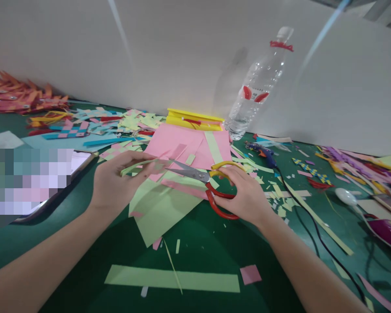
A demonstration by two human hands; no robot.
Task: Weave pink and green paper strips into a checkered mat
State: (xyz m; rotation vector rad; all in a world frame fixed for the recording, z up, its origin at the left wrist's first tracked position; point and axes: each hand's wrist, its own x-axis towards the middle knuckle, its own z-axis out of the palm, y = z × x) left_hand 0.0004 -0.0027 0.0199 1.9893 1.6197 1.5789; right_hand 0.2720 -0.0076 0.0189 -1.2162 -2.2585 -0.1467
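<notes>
My left hand (117, 178) pinches a thin light green paper strip (135, 166), whose right end reaches the scissors' tips and looks blurred. In my right hand (244, 191) is a pair of scissors (200, 175) with one yellow and one red handle; the blades point left and stand slightly apart at the strip. Beneath the hands lie a sheet of light green paper (163, 208) and, farther back, a pink sheet (195, 139) with strips on it. Closer to me, a wide green strip (172, 278) lies flat beside a small pink square (250, 274).
A clear plastic bottle (257, 87) leans against the wall. Left lies a phone with a blurred screen (81, 161); right are a glue gun (262, 153), its black cord (308, 213) and a purple object (386, 232). Paper scraps (280, 200) litter the green table (215, 252).
</notes>
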